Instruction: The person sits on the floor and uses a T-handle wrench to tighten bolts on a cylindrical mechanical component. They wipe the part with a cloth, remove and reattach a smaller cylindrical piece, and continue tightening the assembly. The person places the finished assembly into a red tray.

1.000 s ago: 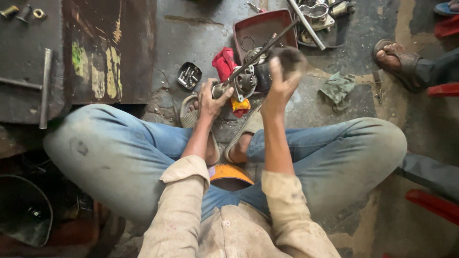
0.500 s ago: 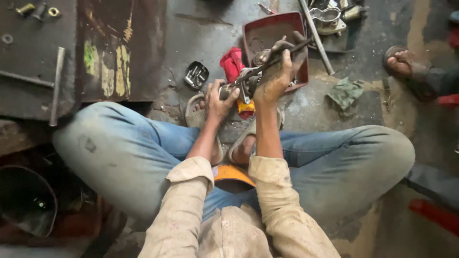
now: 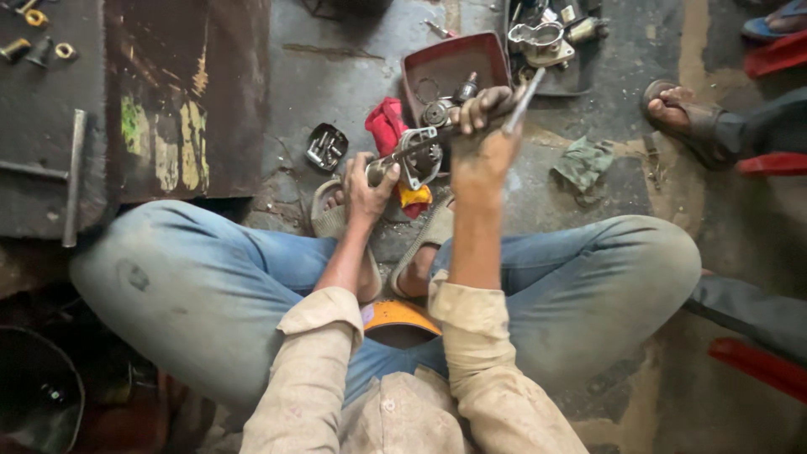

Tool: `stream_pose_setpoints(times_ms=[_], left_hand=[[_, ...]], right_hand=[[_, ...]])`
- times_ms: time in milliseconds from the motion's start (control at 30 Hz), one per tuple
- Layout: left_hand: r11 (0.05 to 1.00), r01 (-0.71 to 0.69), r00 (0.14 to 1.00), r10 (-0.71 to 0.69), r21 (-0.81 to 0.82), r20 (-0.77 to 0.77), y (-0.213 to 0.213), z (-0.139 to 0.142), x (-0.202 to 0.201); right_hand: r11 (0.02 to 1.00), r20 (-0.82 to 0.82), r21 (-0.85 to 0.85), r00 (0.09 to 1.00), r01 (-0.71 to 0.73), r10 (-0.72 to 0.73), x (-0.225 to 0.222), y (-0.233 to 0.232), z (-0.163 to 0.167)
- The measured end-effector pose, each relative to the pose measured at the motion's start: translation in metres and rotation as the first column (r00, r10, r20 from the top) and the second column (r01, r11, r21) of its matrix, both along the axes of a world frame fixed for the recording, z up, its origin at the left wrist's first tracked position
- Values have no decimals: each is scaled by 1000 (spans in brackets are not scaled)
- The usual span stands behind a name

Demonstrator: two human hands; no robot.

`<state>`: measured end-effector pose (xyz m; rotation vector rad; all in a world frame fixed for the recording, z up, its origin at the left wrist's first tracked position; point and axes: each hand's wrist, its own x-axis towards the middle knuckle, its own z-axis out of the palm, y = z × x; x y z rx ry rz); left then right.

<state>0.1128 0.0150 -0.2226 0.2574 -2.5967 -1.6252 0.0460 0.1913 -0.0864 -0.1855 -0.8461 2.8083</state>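
Grimy concrete workshop floor, seen from above crossed legs in blue jeans.

Gripping a small silvery metal mechanism with a round housing (image 3: 414, 160) between both hands: left hand (image 3: 367, 187) closing fully around its near-left end, right hand (image 3: 485, 139) clenching a thin grey metal rod (image 3: 523, 102) at its far-right end. Long axis running near-left to far-right, above a dark red rectangular metal tray (image 3: 445, 60) and a red cloth (image 3: 385, 128).

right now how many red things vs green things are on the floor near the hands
red tray: 1
red cloth: 1
green rag: 1
total: 3
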Motion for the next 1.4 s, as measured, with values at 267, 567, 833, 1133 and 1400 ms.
stream_pose_setpoints(times_ms=[267,567,833,1133,1400], left_hand=[[1000,0,1000,0,-9,0,0,3,1],[1000,7,1000,-7,2,-2,0,6,2],[1000,-1,999,1,8,-41,1,5,2],[1000,3,1000,-3,-16,17,1,9,1],[1000,5,1000,-5,1,9,0,11,3]], right_hand=[[628,-41,520,751,579,-659,-3,-50,4],[964,-114,171,976,202,-184,-2,-26,-13],[953,238,-76,934,292,-267,-14,-16,-25],[861,243,163,826,482,-508,-1,-48,16],[950,-89,-7,946,-314,312,0,-5,5]])
